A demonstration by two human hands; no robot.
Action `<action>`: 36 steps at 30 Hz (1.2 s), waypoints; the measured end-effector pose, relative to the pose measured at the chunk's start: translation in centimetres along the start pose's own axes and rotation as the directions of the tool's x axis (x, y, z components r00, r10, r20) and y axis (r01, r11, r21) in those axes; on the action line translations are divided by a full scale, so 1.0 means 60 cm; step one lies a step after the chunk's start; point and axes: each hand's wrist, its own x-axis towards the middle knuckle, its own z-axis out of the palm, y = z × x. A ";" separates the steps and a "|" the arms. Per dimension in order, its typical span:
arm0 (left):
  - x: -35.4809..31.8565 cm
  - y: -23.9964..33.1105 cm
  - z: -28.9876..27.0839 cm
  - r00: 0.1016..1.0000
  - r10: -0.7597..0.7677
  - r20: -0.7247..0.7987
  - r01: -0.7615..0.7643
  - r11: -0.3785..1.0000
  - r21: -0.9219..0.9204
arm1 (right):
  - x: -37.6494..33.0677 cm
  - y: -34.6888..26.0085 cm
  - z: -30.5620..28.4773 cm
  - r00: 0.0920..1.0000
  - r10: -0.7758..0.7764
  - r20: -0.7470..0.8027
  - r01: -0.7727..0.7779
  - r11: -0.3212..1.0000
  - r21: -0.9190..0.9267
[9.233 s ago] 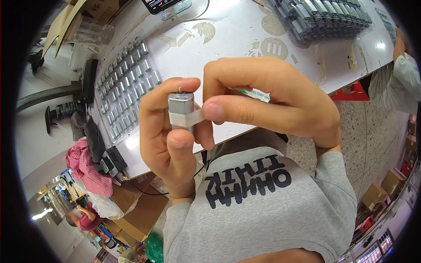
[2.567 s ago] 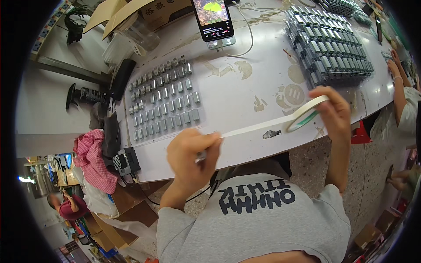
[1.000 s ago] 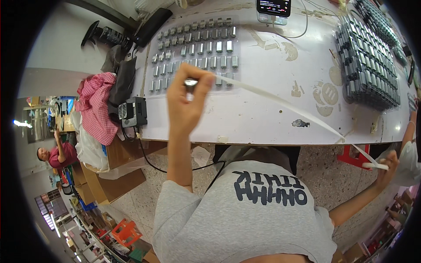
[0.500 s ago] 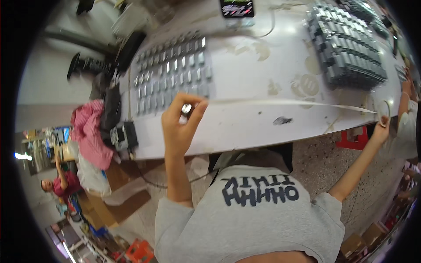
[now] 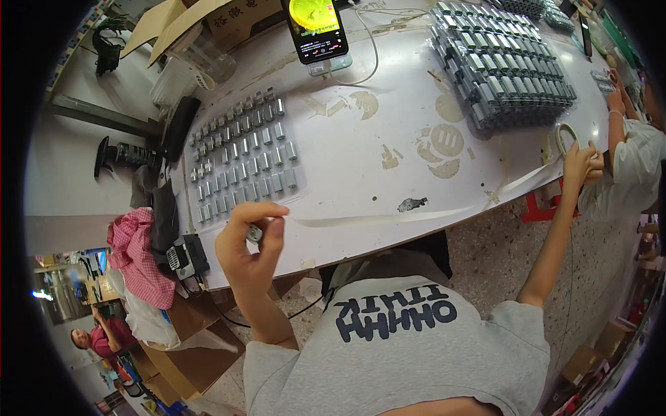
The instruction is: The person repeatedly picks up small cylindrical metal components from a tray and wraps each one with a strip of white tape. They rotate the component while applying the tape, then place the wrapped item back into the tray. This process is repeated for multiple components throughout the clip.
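Observation:
A long pale strip of tape [image 5: 388,220] runs across the front of the white table between my hands. My left hand [image 5: 251,243] pinches its end between thumb and forefinger. A small shiny metal cylinder [image 5: 254,234] is tucked inside the same hand. On the far right, my right hand [image 5: 583,168] is closed on the tape roll [image 5: 565,139], a ring standing up above the fingers. Rows of small silver metal cylinders [image 5: 243,149] lie just beyond my left hand, at the table's left.
Stacked clear trays of silver parts [image 5: 503,69] rise at the back right. A lit phone [image 5: 316,31] stands on a holder with a white cable. Left of the table are a black device [image 5: 187,256] and a pink checked cloth [image 5: 142,256]. Another person's hands [image 5: 614,93] work at far right.
The strip was nearly straight and now sags in a curve towards the table's front edge. My head view has shifted. Both hands keep their hold.

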 end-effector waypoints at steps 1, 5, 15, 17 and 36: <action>-0.003 0.012 0.000 0.999 0.005 0.044 -0.007 0.999 0.047 | -0.018 -0.052 -0.062 0.992 -0.102 -0.075 0.113 0.981 0.159; 0.003 0.036 0.045 0.954 -0.027 0.299 0.005 0.997 0.076 | -0.153 -0.218 -0.338 0.710 -0.699 0.087 -0.249 -0.134 0.959; 0.016 0.040 0.054 0.955 0.085 0.284 -0.118 0.987 0.104 | -0.225 -0.325 -0.445 0.058 -0.998 0.007 -0.404 -0.017 0.915; 0.017 0.037 0.060 0.966 0.083 0.244 -0.118 0.984 0.135 | -0.223 -0.328 -0.448 0.034 -0.996 0.083 -0.402 0.062 0.914; 0.122 -0.015 0.127 0.949 0.176 0.262 -0.271 0.880 0.390 | -0.218 -0.338 -0.401 0.436 -0.899 0.053 -0.442 -0.162 0.882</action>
